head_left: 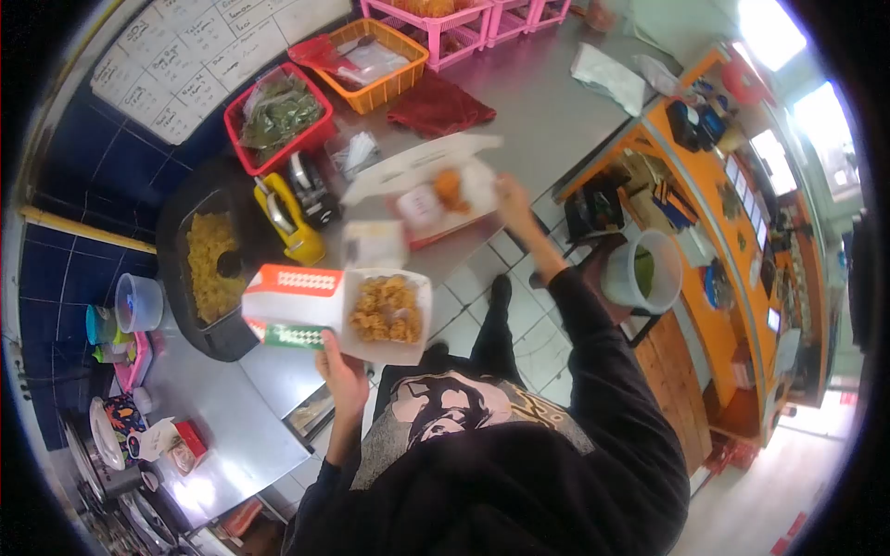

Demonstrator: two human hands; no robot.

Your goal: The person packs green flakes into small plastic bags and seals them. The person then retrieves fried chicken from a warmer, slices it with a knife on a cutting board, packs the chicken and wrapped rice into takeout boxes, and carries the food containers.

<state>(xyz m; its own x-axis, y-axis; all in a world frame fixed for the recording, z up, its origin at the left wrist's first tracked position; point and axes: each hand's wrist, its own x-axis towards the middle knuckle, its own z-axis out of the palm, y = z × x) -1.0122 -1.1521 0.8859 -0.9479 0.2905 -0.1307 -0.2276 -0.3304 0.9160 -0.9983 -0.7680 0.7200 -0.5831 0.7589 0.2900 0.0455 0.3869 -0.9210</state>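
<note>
My left hand (pixel 343 375) is closed on the near side of an open takeaway box (pixel 289 289), white with red and green printing. Browned fried chicken pieces (pixel 385 310) fill its tray half. Farther off, at the counter's edge, lies a second open takeaway box (pixel 408 174) with its lid raised. Inside are a piece of fried chicken (pixel 451 190), a pale packet (pixel 420 206) and a white bundle (pixel 478 188). My right hand (pixel 512 202), slightly blurred, grips that box at its right side. Between the two boxes is a blurred small white box (pixel 375 245).
A black-rimmed warmer with yellow food (pixel 211 264) sits left, beside a yellow-handled tool (pixel 289 222). Red (pixel 239 148) and orange baskets (pixel 413 72) and a dark red cloth (pixel 443 104) lie behind. A clear bucket (pixel 643 271) stands right, near wooden shelving (pixel 714 232).
</note>
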